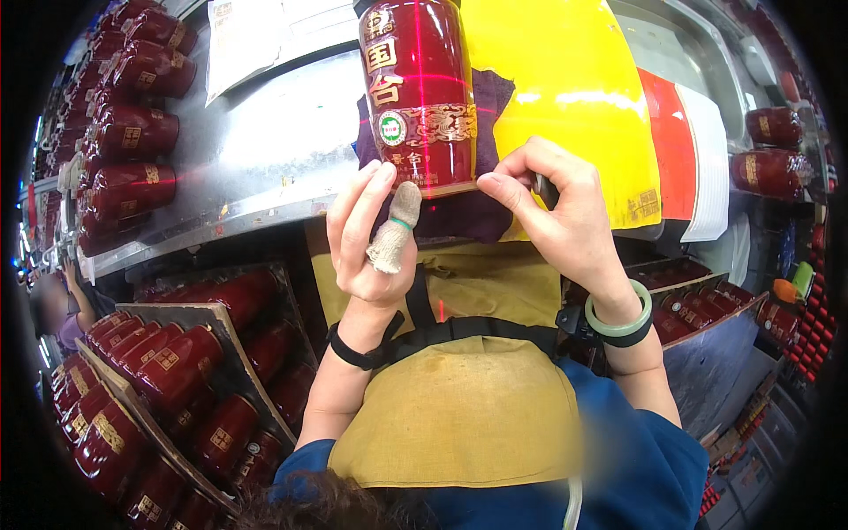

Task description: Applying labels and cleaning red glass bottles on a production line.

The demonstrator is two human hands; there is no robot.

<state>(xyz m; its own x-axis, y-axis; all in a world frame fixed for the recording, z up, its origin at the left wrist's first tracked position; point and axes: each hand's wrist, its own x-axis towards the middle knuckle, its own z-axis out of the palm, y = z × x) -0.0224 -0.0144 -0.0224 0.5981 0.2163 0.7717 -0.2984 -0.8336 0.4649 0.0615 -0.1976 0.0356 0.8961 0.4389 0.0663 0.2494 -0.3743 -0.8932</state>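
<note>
A glossy dark-red bottle (433, 97) with gold characters, a patterned band and a round green-and-white emblem lies on a dark purple cloth (490, 208), its base toward me. Red laser lines cross it. At the base's left corner is my left hand (371, 243), its fingers stretched up and a knitted finger cover (395, 231) with a green band on one digit. My right hand (565, 194) is by the base's right corner, thumb and forefinger pinched together. Something small and dark shows inside its curled fingers, too hidden to name.
A yellow sheet (565, 97) and a red-and-white one (676, 141) cover the bench's right part. Papers (243, 44) lie on the metal benchtop (265, 132) at left. Red bottles (132, 124) line the far left; bottle-filled wooden crates (190, 318) stand lower left and right (707, 305).
</note>
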